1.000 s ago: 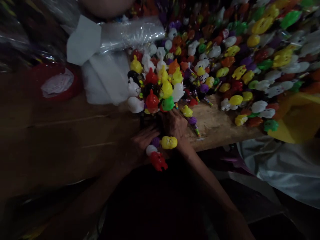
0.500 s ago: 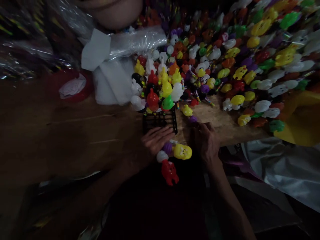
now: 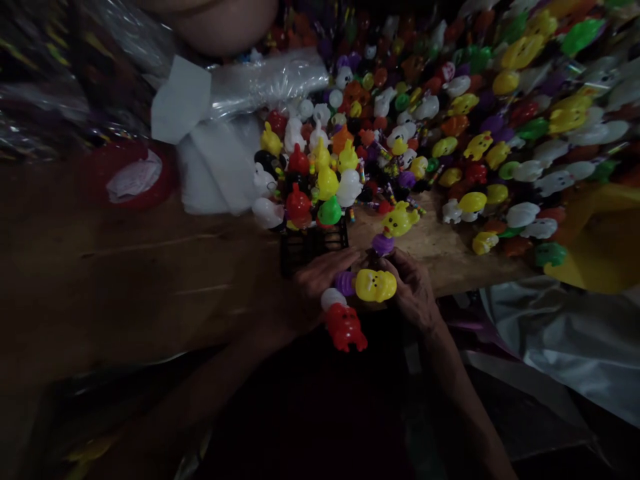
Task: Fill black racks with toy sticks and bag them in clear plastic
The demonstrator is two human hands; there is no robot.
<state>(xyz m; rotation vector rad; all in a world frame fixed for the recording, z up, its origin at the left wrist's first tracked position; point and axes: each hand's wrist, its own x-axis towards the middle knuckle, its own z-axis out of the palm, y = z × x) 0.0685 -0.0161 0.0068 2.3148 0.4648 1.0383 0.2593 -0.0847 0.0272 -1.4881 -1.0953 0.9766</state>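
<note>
My left hand is closed around two animal-topped toys, their lower ends hidden in it. One has a yellow animal head on a purple ribbed piece; the other has a red animal figure on a white round piece. In my right hand is a third toy, a yellow animal figure above a purple ribbed piece. The hands are close together, fingertips partly in shadow. Behind the left one, a black grid rack holds several toys upright.
Many colourful animal toys are heaped at the back and right of the wooden table. Clear plastic bags, a red bowl with paper in it and a large pale tub stand left. A yellow sheet lies at right.
My right hand has lifted the yellow animal toy from the table area and brought it nearer the left hand. The two toys in my left hand have shifted slightly up and right.
</note>
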